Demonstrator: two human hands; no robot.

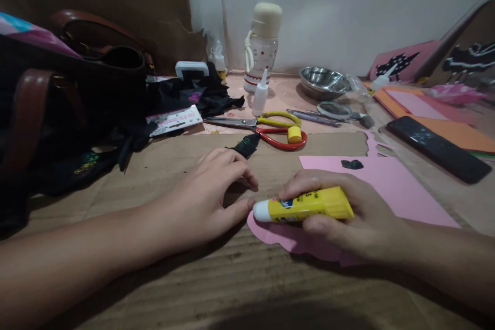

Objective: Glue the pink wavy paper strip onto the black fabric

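My right hand (pixel 367 221) grips a yellow glue tube (pixel 305 205) lying sideways, its white applicator pointing left at the tip of a scalloped pink paper piece (pixel 276 234). Whether the applicator touches the paper I cannot tell. Resting on the cardboard, my left hand (pixel 212 193) has its fingers bent and apart, with the thumb tip beside the applicator and the paper's edge. Behind my right hand lies more pink paper (pixel 410 191) bearing a small black piece (pixel 351 164); my hand hides whether the two are joined. A black glittery scrap (pixel 247 145) lies beyond my left hand.
Scissors (pixel 280 140) with red and yellow handles lie behind, a yellow cap (pixel 294 134) on them. Further back stand a small white bottle (pixel 260 99), a drink bottle (pixel 266 36) and a metal bowl (pixel 325 84). A phone (pixel 436 147) is right; a dark bag (pixel 77 93) left.
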